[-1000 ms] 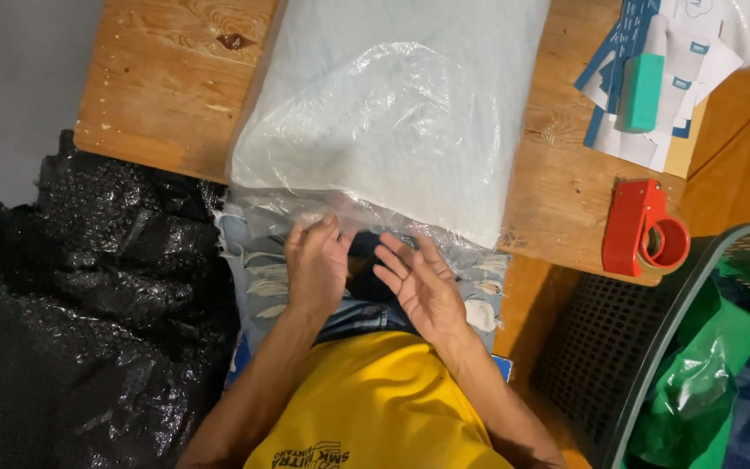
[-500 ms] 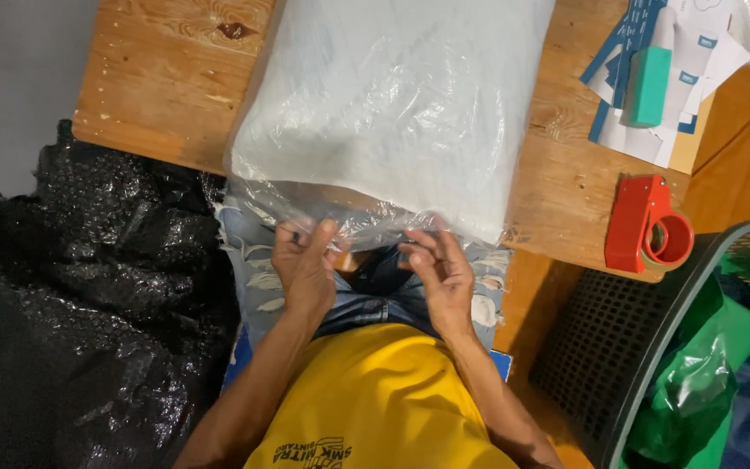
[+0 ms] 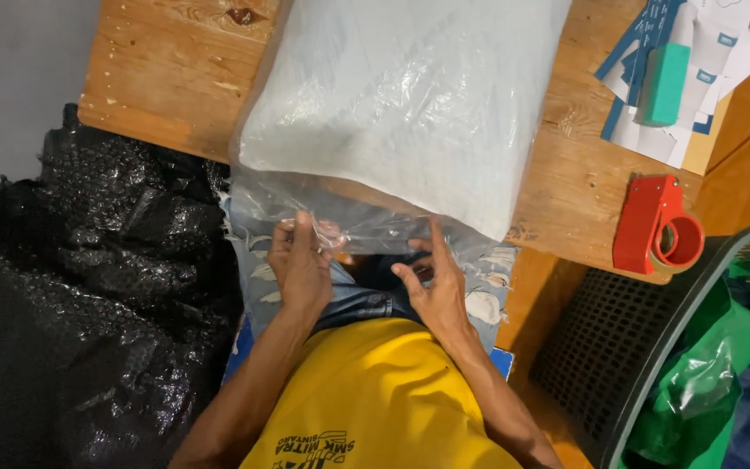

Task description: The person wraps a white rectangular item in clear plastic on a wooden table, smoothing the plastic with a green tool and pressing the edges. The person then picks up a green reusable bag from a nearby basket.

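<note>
A large clear plastic bag [image 3: 401, 104] holding a pale, folded item lay on the wooden worktop [image 3: 167, 78], its open end hanging over the near edge towards the person. The left hand [image 3: 301, 265] was closed on the loose plastic at that overhanging end, fingers curled and pinching the film just below the near edge. The right hand [image 3: 436, 287] was beside it, a little apart, fingers spread with the fingertips touching the same loose film; whether it gripped the plastic could not be told. Both hands sat over the person's lap, above a yellow shirt [image 3: 375, 399]. A red tape dispenser [image 3: 657, 226] stood at the near right edge of the worktop, well apart from the bag. A stack of blue and white paper cards [image 3: 696, 95] with a teal block [image 3: 663, 82] on top lay by the far right corner. Crumpled black bubble wrap [image 3: 97, 304] was heaped on the floor off the left edge, and a dark mesh basket [image 3: 601, 365] holding green plastic [image 3: 696, 391] stood off the near right corner.
</note>
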